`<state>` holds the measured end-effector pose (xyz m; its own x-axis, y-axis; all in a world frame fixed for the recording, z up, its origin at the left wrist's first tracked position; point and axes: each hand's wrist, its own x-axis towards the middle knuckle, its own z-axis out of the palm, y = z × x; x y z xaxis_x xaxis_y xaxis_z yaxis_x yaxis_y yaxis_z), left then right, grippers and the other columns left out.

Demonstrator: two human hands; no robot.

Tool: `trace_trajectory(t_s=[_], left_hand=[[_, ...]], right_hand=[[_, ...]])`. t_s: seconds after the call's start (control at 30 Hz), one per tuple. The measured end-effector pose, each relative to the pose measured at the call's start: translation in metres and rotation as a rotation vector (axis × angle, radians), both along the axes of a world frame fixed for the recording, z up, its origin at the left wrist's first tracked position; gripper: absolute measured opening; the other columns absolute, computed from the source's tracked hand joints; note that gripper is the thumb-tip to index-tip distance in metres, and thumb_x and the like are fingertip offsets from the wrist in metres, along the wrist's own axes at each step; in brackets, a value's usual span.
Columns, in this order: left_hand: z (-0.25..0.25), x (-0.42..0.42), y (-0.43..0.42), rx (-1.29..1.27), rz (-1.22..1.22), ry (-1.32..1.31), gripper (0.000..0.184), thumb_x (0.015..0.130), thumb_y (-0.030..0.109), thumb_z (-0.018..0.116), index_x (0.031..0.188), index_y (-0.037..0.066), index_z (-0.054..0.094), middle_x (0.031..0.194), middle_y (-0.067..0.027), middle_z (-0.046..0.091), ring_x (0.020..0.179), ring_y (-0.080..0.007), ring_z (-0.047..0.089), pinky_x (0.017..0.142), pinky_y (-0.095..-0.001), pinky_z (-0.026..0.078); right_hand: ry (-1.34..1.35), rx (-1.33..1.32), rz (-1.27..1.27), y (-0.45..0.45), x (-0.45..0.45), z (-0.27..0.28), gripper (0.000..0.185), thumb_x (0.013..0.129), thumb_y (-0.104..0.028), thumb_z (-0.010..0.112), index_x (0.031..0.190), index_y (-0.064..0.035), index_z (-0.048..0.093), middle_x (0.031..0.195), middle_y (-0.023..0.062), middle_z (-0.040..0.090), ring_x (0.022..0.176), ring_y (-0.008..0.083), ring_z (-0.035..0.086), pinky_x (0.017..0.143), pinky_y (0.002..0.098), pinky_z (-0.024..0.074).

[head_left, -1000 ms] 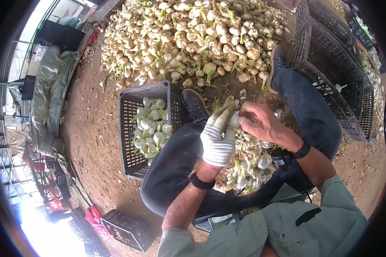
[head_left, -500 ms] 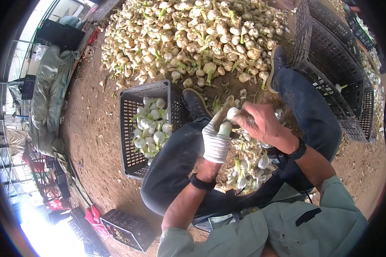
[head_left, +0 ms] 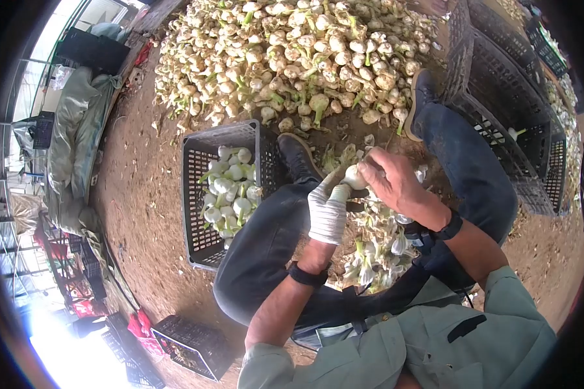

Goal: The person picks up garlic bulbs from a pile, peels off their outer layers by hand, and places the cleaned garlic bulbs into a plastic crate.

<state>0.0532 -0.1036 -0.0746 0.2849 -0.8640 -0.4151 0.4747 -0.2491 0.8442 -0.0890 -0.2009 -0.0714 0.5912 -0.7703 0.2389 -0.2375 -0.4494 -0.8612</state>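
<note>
My left hand (head_left: 328, 211), in a white knit glove with a dirty thumb and fingers, grips a pale garlic bulb (head_left: 353, 178) between my knees. The bare fingers of my right hand (head_left: 396, 181) are closed against the bulb's right side. A short dark strip (head_left: 355, 207) shows just below the bulb between my hands; what it is I cannot make out. Under my hands lies a heap of garlic peelings (head_left: 376, 253). Left of my knee, a black plastic crate (head_left: 198, 194) holds several cleaned white garlic bulbs (head_left: 227, 194) with green stems.
A large pile of unpeeled garlic (head_left: 292, 58) covers the ground ahead of my shoes. Black crates (head_left: 499, 97) stand at the right, one with a single bulb inside. Another black crate (head_left: 191, 347) sits at lower left beside a red bag (head_left: 139, 327). Grey-green sheeting (head_left: 78, 142) lies along the left.
My right fingers have shifted slightly upward along the bulb, and more of its white side shows. My left hand keeps its hold, nearly in place.
</note>
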Motion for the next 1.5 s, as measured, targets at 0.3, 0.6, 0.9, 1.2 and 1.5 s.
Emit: trace_trajectory(t_s=[0.3, 0.6, 0.9, 1.2, 1.5], left_hand=[[0.050, 0.068, 0.011, -0.194, 0.698, 0.498, 0.055, 0.094, 0.054, 0.047, 0.112, 0.005, 0.061, 0.091, -0.0074, 0.066, 0.083, -0.0190, 0.063, 0.059, -0.0267, 0.049], [0.059, 0.054, 0.006, -0.178, 0.466, 0.545, 0.065, 0.094, 0.060, 0.044, 0.126, 0.005, 0.054, 0.093, -0.0125, 0.066, 0.083, -0.0250, 0.065, 0.062, -0.0343, 0.054], [0.044, 0.044, 0.002, -0.068, 0.432, 0.321, 0.043, 0.096, 0.043, 0.052, 0.119, 0.007, 0.057, 0.094, -0.0085, 0.067, 0.078, -0.0210, 0.064, 0.064, -0.0314, 0.051], [-0.020, 0.011, -0.011, -0.028, 0.191, 0.101, 0.046, 0.094, 0.029, 0.063, 0.132, 0.006, 0.051, 0.113, -0.0029, 0.061, 0.092, -0.0119, 0.060, 0.075, -0.0244, 0.051], [0.016, 0.000, -0.003, -0.333, 0.104, -0.040, 0.059, 0.084, 0.004, 0.070, 0.137, 0.004, 0.044, 0.117, -0.0097, 0.060, 0.101, -0.0163, 0.061, 0.080, -0.0282, 0.055]], right_hand=[[0.635, 0.092, 0.130, -0.054, -0.021, -0.120, 0.017, 0.087, -0.016, 0.060, 0.093, -0.0003, 0.056, 0.091, 0.0226, 0.061, 0.087, 0.0421, 0.060, 0.075, 0.0499, 0.0451], [0.987, 0.057, -0.122, -0.152, 0.029, -0.209, 0.064, 0.090, -0.030, 0.061, 0.145, -0.0096, 0.036, 0.140, 0.0294, 0.040, 0.119, 0.0512, 0.046, 0.099, 0.0582, 0.0389], [0.551, 0.127, 0.133, -0.084, 0.007, -0.209, 0.050, 0.089, -0.029, 0.063, 0.130, -0.0031, 0.052, 0.113, 0.0237, 0.061, 0.099, 0.0327, 0.063, 0.084, 0.0434, 0.0487], [0.052, -0.216, 0.080, -0.014, 0.015, -0.023, 0.052, 0.084, -0.011, 0.069, 0.131, -0.0014, 0.050, 0.108, 0.0197, 0.066, 0.094, 0.0325, 0.066, 0.086, 0.0418, 0.0511], [-0.024, 0.256, -0.090, 0.010, -0.008, 0.053, 0.034, 0.089, -0.017, 0.065, 0.119, -0.0028, 0.058, 0.106, 0.0109, 0.066, 0.095, 0.0203, 0.065, 0.080, 0.0326, 0.0526]])
